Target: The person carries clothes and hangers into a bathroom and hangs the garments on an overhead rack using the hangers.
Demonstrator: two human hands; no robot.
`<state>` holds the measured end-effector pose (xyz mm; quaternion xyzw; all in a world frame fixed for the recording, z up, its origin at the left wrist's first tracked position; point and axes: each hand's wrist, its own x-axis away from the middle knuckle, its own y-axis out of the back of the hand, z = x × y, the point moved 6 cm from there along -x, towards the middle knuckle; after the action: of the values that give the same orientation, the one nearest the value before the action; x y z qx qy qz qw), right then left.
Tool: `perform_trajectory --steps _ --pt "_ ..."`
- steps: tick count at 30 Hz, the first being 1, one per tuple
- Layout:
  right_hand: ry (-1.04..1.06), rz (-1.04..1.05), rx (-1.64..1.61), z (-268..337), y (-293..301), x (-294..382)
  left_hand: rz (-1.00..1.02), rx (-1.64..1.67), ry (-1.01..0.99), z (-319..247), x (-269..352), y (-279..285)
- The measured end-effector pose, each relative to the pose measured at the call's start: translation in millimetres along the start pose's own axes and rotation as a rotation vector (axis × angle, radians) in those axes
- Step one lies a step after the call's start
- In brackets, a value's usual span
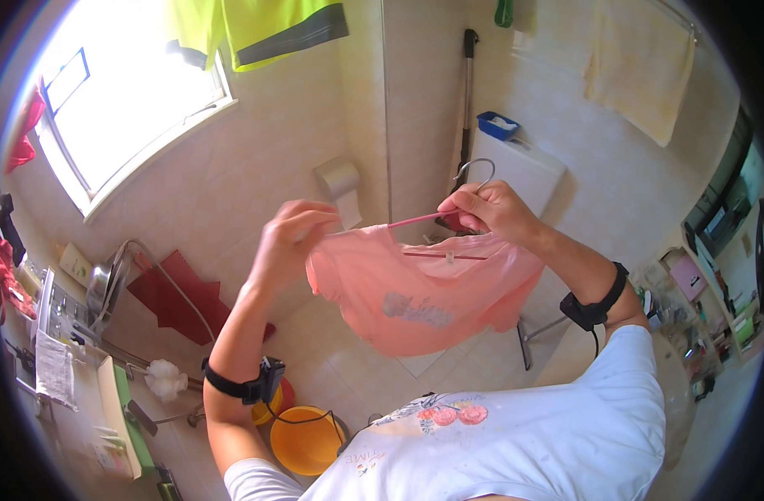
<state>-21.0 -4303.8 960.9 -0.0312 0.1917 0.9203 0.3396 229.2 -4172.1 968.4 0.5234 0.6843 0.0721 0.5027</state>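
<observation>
A salmon-pink short-sleeved shirt (pixel 407 300) with a grey print hangs in front of me on a pink clothes hanger (pixel 422 219). My right hand (pixel 491 211) grips the hanger just below its bare metal hook (pixel 479 166). Its lower bar shows through the neckline. At the shirt's left shoulder is my left hand (pixel 299 228), blurred, with bent fingers at the cloth; whether they pinch it is unclear. The shirt's body hangs loose above the tiled floor.
A toilet tank (pixel 513 166) with a blue tray (pixel 497 125) on it stands behind the shirt. Yellow-green garments (pixel 263 31) hang overhead near the window (pixel 138 94). An orange bucket (pixel 308 438) is low left; a shelf (pixel 122 419) lines the left wall.
</observation>
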Motion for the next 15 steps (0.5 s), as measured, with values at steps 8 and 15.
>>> perform_trajectory --steps 8,15 --pt "-0.018 0.102 0.098 3.3 -7.1 -13.2 0.462 0.048 0.296 -4.9 -26.9 -46.5" --pt "-0.001 0.068 0.091 -5.2 -6.7 -9.4 0.165 0.449 0.146 -17.5 -42.2 -22.2"
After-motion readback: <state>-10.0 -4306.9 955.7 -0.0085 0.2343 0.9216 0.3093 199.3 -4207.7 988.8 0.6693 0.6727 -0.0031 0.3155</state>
